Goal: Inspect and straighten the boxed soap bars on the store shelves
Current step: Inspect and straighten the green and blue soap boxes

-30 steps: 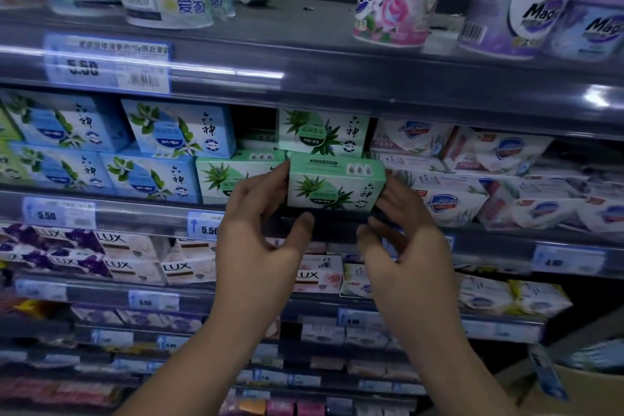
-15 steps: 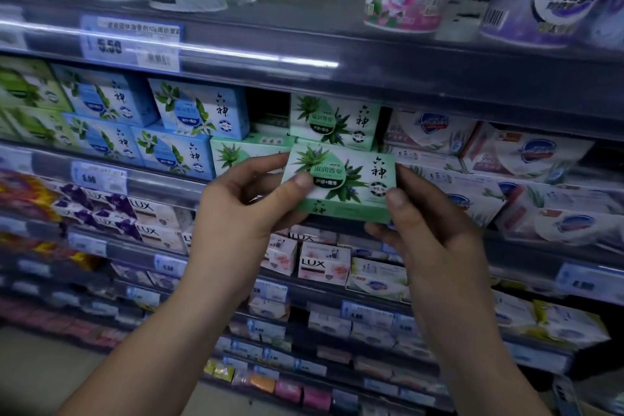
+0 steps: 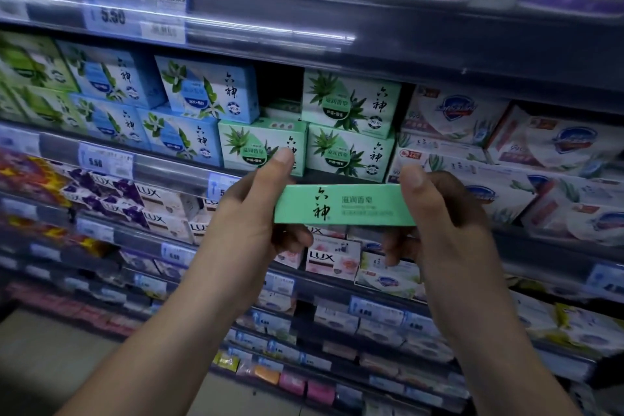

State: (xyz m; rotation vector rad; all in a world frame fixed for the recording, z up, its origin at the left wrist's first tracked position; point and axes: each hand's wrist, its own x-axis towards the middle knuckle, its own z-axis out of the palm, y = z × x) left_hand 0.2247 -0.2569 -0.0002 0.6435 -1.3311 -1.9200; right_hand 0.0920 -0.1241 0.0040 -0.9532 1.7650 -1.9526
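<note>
In the centre of the frame a green soap box point(image 3: 344, 204) is held level and clear of the shelves, its narrow printed side facing the camera. The left grip point(image 3: 250, 219) pinches its left end, thumb over the top edge and fingers curled beneath. The right grip point(image 3: 445, 223) holds the right end the same way. Behind it, stacked green boxes point(image 3: 349, 154) stand on the middle shelf point(image 3: 162, 169), with blue boxes point(image 3: 206, 88) to their left and white packs point(image 3: 557, 145) to their right. LUX boxes point(image 3: 332, 258) sit one shelf lower. A 5.50 price tag point(image 3: 135, 10) is at upper left.
</note>
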